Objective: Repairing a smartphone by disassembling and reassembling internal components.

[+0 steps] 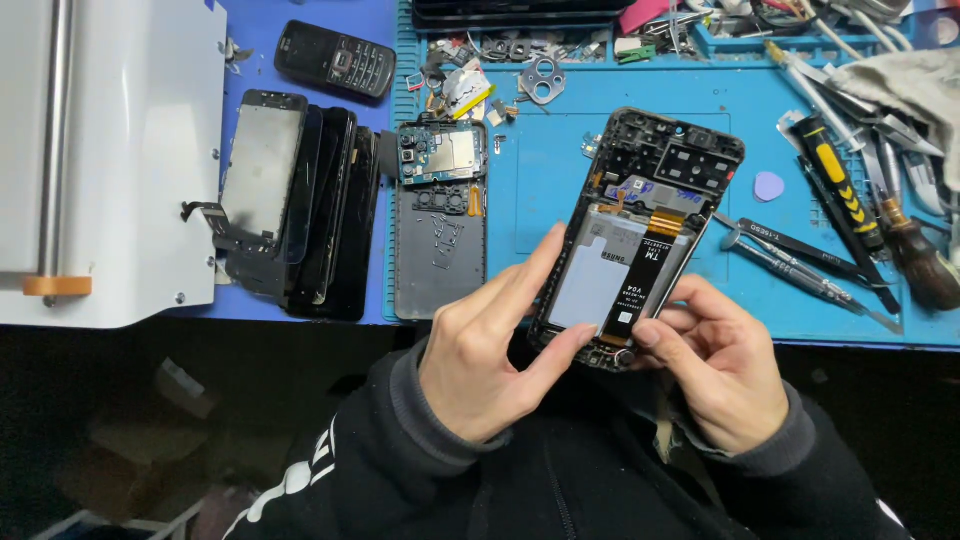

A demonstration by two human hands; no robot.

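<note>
Opened phone gripped by both — left hand and right hand — above blue mat.

Blue work mat carries screwdrivers, stacked screens, keypad phone.

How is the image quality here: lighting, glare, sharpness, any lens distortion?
Head view: the blue mat is evenly and brightly lit; the white machine at left is nearly blown out; below the bench edge it goes dark; the opened phone and both hands are sharp; straight edges bow slightly toward the corners.
</note>
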